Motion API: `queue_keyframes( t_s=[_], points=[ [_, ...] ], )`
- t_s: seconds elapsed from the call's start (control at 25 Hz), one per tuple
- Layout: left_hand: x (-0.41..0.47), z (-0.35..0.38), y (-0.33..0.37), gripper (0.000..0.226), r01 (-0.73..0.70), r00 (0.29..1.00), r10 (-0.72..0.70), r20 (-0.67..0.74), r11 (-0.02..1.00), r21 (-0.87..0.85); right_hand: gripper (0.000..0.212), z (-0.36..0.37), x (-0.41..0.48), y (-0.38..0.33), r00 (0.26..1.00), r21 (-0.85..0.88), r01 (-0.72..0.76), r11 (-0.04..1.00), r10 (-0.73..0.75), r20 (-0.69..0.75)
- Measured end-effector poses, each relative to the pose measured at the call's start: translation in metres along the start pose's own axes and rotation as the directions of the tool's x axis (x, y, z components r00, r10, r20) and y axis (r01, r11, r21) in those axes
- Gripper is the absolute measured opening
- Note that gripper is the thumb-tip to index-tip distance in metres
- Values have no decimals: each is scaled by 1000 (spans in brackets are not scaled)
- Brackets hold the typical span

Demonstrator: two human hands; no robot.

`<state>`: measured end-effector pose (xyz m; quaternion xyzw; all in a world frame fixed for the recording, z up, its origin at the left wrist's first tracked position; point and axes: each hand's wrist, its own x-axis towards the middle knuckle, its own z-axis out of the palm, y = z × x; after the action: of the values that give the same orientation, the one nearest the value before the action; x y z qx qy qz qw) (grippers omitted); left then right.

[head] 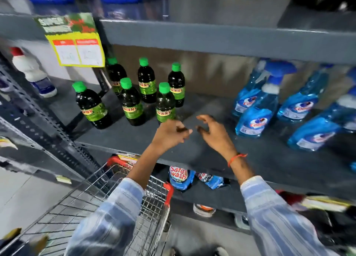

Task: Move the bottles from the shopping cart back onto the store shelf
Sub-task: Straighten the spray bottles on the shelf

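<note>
Several dark bottles with green caps and green labels (131, 101) stand upright on the grey store shelf (134, 138), left of centre. The nearest one (165, 103) is just above my left hand (171, 132). That hand hovers over the shelf with fingers loosely curled and holds nothing. My right hand (215, 132) is beside it, fingers apart and bent, also holding nothing. The wire shopping cart (107, 196) with red corner trim sits below my left arm; the part of its basket that shows has no bottles in it.
Blue spray bottles (258, 109) crowd the shelf's right side. A white bottle with a red cap (30, 71) stands far left. A yellow price sign (77, 44) hangs from the shelf above. Blue pouches (181, 178) lie on the lower shelf. A perforated upright post (44, 124) runs down the left.
</note>
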<state>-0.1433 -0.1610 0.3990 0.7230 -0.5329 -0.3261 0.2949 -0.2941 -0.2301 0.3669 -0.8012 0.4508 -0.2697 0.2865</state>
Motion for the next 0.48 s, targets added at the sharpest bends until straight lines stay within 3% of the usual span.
queue_keyframes(
  t_s=[0.12,0.24,0.4,0.48],
  points=[
    [2,48,45,22,-212,977,209,-45,976,-54,38,-50,-34,20,970,2,30,1000,-29,-241],
    [4,102,95,12,-340,940,332,-79,929,-146,34,-102,-63,52,882,76,42,996,-1,-472],
    [8,186,153,29,-407,913,403,-70,883,-235,27,-156,-98,114,675,92,-1,996,69,-735],
    [17,228,166,57,-361,923,384,18,882,-302,37,-169,-110,151,610,120,-165,979,197,-767]
  ],
)
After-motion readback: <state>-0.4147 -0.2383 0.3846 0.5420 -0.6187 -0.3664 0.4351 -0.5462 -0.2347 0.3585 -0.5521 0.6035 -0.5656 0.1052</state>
